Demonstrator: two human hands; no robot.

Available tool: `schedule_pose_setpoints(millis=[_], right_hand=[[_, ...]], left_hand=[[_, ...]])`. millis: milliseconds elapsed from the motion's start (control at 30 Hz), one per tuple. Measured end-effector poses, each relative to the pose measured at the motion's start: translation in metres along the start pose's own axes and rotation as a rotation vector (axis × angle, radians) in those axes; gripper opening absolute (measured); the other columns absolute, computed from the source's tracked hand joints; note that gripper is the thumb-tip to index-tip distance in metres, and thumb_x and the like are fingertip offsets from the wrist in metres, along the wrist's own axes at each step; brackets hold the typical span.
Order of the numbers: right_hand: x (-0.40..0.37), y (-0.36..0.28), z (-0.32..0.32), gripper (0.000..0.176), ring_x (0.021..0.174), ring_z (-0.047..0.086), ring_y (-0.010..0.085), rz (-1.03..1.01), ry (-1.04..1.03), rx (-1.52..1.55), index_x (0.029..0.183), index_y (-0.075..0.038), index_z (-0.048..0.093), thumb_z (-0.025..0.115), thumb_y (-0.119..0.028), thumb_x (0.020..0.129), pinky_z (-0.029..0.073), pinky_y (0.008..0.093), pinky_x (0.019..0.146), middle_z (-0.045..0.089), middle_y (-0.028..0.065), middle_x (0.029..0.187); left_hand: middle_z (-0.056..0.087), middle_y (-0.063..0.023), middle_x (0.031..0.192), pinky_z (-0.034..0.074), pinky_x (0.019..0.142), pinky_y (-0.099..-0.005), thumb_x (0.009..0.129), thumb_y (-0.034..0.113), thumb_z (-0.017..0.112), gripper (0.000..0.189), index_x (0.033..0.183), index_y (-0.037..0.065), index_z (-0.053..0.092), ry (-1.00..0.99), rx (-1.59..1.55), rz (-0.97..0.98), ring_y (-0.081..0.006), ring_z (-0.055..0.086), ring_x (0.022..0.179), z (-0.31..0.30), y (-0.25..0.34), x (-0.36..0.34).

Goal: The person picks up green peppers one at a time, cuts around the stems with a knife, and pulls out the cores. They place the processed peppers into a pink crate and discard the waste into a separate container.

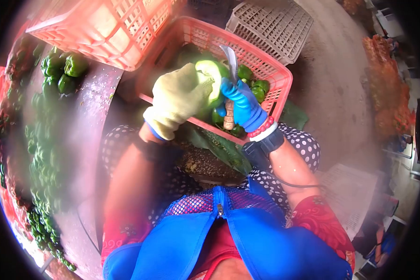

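Observation:
My left hand point(179, 99), in a pale yellow-green glove, grips a green bell pepper point(213, 74) over a pink plastic crate point(274, 73). My right hand point(241, 105), in a blue glove, holds a knife point(230, 58) with a wooden handle; its curved blade stands up against the pepper's right side. More green peppers point(257, 88) lie in the crate below the hands.
A second pink crate point(108, 29) sits at the upper left, a white crate point(271, 24) beyond. Many green peppers point(56, 70) are heaped along the left side. Large green leaves point(224, 149) lie below the crate. Orange produce point(385, 74) is piled at the right.

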State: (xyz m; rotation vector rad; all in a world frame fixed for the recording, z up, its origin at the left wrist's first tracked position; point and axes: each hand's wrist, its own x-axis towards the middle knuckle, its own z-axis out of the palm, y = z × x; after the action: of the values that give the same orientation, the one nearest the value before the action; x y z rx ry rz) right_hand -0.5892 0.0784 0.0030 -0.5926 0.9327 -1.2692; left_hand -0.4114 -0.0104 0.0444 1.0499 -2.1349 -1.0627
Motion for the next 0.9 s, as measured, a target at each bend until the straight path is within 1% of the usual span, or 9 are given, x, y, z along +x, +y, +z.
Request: schedule_pose_setpoints(millis=[33, 100, 167, 200, 500, 600, 767, 867, 900], right_hand=[[0.000, -0.001, -0.001, 0.039, 0.069, 0.063, 0.0131, 0.017, -0.015, 0.077, 0.112, -0.010, 0.065, 0.072, -0.043, 0.094, 0.051, 0.0297, 0.055, 0.066, 0.0006, 0.089], [-0.003, -0.003, -0.001, 0.043, 0.074, 0.065, 0.0145, 0.035, -0.044, 0.124, 0.120, -0.010, 0.065, 0.071, -0.045, 0.094, 0.051, 0.0308, 0.055, 0.068, 0.0021, 0.097], [-0.007, -0.004, 0.003, 0.049, 0.079, 0.066, 0.0159, 0.043, -0.071, 0.187, 0.127, -0.011, 0.064, 0.070, -0.046, 0.094, 0.052, 0.0318, 0.055, 0.070, 0.0035, 0.105], [-0.004, 0.002, -0.006, 0.059, 0.085, 0.068, 0.0177, 0.013, -0.187, 0.177, 0.140, -0.012, 0.056, 0.067, -0.049, 0.095, 0.053, 0.0328, 0.055, 0.069, 0.0062, 0.116], [-0.001, -0.003, 0.002, 0.070, 0.087, 0.069, 0.0262, 0.119, -0.112, 0.354, 0.145, -0.011, 0.050, 0.064, -0.056, 0.094, 0.055, 0.0335, 0.055, 0.068, 0.0106, 0.120], [0.011, 0.011, -0.018, 0.070, 0.090, 0.069, 0.0266, 0.092, -0.218, 0.318, 0.143, -0.011, 0.051, 0.065, -0.057, 0.093, 0.057, 0.0351, 0.059, 0.067, 0.0107, 0.120], [0.000, 0.001, 0.012, 0.070, 0.081, 0.067, 0.0224, 0.029, -0.042, 0.306, 0.138, -0.011, 0.054, 0.068, -0.059, 0.090, 0.053, 0.0336, 0.055, 0.068, 0.0089, 0.112], [-0.002, -0.003, 0.006, 0.067, 0.085, 0.068, 0.0188, 0.058, -0.220, 0.395, 0.133, -0.010, 0.058, 0.069, -0.059, 0.089, 0.053, 0.0291, 0.057, 0.071, 0.0080, 0.108], [-0.002, 0.002, 0.000, 0.062, 0.085, 0.068, 0.0179, 0.090, -0.236, 0.468, 0.132, -0.010, 0.059, 0.069, -0.055, 0.091, 0.054, 0.0291, 0.060, 0.071, 0.0074, 0.107]], left_hand=[[0.071, 0.0020, 0.087, 0.052, 0.067, -0.0241, 0.094, 0.017, 0.072, 0.018, 0.106, 0.004, 0.071, -0.148, -0.277, -0.178, -0.0045, 0.064, 0.078, -0.005, 0.000, 0.003], [0.072, -0.0001, 0.097, 0.053, 0.074, -0.0240, 0.094, 0.019, 0.073, 0.026, 0.114, 0.004, 0.070, -0.294, -0.599, -0.236, -0.0073, 0.066, 0.084, -0.019, 0.006, 0.004], [0.072, -0.0009, 0.100, 0.053, 0.077, -0.0247, 0.093, 0.021, 0.075, 0.031, 0.117, 0.003, 0.069, -0.321, -0.682, -0.265, -0.0077, 0.066, 0.086, -0.024, 0.009, 0.003], [0.072, -0.0014, 0.101, 0.054, 0.078, -0.0251, 0.092, 0.023, 0.076, 0.034, 0.119, 0.002, 0.068, -0.336, -0.722, -0.279, -0.0079, 0.066, 0.087, -0.026, 0.010, 0.004], [0.072, -0.0017, 0.104, 0.054, 0.082, -0.0269, 0.090, 0.022, 0.078, 0.038, 0.120, 0.001, 0.068, -0.355, -1.057, -0.286, -0.0093, 0.066, 0.093, -0.024, 0.016, 0.001], [0.071, -0.0008, 0.098, 0.052, 0.077, -0.0251, 0.091, 0.019, 0.077, 0.028, 0.112, 0.002, 0.069, -0.228, -0.714, -0.188, -0.0067, 0.063, 0.086, -0.009, 0.005, -0.001], [0.066, 0.0024, 0.078, 0.049, 0.061, -0.0249, 0.091, 0.017, 0.076, 0.017, 0.091, 0.002, 0.068, -0.086, 0.003, 0.233, -0.0045, 0.058, 0.071, -0.008, 0.007, 0.001], [0.068, 0.0006, 0.088, 0.051, 0.068, -0.0255, 0.091, 0.020, 0.077, 0.022, 0.100, 0.002, 0.068, -0.250, -0.375, -0.164, -0.0063, 0.061, 0.078, -0.016, 0.028, -0.003], [0.069, -0.0001, 0.092, 0.052, 0.071, -0.0259, 0.091, 0.022, 0.076, 0.026, 0.105, 0.001, 0.068, -0.265, -0.522, -0.201, -0.0072, 0.062, 0.082, -0.022, 0.035, -0.005]])
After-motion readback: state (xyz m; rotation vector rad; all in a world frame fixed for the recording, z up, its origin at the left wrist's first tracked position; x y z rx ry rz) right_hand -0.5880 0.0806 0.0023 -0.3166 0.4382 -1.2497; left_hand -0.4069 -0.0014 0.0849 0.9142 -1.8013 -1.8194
